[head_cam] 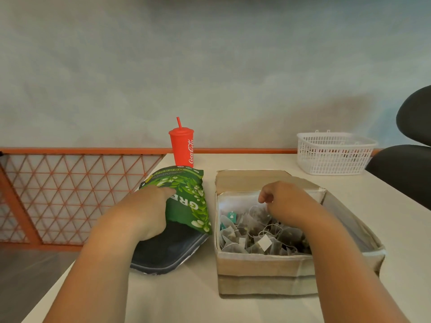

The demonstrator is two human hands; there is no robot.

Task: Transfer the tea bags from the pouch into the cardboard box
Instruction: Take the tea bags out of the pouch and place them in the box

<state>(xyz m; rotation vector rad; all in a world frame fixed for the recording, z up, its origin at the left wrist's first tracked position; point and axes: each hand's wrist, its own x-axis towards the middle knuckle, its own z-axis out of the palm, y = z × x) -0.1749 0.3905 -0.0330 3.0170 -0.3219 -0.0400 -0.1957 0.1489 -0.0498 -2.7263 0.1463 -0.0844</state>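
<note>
Sitting on a pale table (186, 299) is an open cardboard box (263, 273). It has a silver lining, and its far flap stands up. A heap of tea bags (256, 231) lies inside the box, with thin strings and small paper tags mixed in.

Just left of the box lies the green pouch (186, 194), flat on the table. Its dark open mouth faces the person. The left hand (149, 210) holds the top side of the pouch near the mouth, with its fingers laid over the green front. The thumb is hidden.

The right hand (286, 201) hangs over the far part of the box, just above the tea bags. Its fingers are curled down. I cannot tell if they pinch a string or a bag. The two hands are apart, one at the pouch and one over the box.

Behind the pouch, to the far left of the box, stands a red cup (183, 148) with a lid and a straw. To the far right of the box is a white basket (335, 155) with holes in its sides. Right of the basket is a black chair (408, 169).

Left of the box, past the table edge, is an orange fence (70, 194) with a triangle pattern. A brown floor (28, 271) shows below it. A plain pale wall (210, 66) fills the room behind the box.
</note>
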